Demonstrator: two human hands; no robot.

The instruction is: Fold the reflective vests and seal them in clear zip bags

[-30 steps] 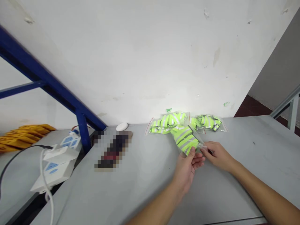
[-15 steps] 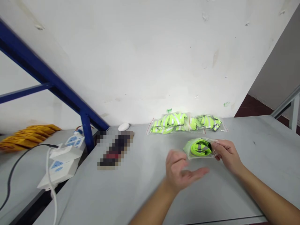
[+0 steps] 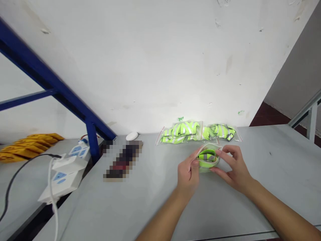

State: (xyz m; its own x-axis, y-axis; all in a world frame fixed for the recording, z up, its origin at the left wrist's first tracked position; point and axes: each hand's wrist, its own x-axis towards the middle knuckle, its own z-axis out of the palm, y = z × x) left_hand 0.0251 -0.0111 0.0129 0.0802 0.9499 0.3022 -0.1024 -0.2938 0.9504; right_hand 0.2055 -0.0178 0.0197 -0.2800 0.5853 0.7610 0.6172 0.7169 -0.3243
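Observation:
A clear plastic bag with a rolled neon-green and silver strap inside is held above the grey table, its mouth spread open and facing up. My left hand grips the bag's left edge, thumb pressed on it. On the right side, my right hand pinches the bag between thumb and fingers. Behind it, against the wall, lie several clear bags of similar green straps, with one more such bag at their right end.
The grey table meets a white wall. At left are a blue metal frame, white power strips with cables, and yellow packets. A white oval object sits near a pixelated item.
My left hand has come from empty to gripping the bag. The bag has turned so its open mouth faces up, and my right hand has shifted slightly left with it.

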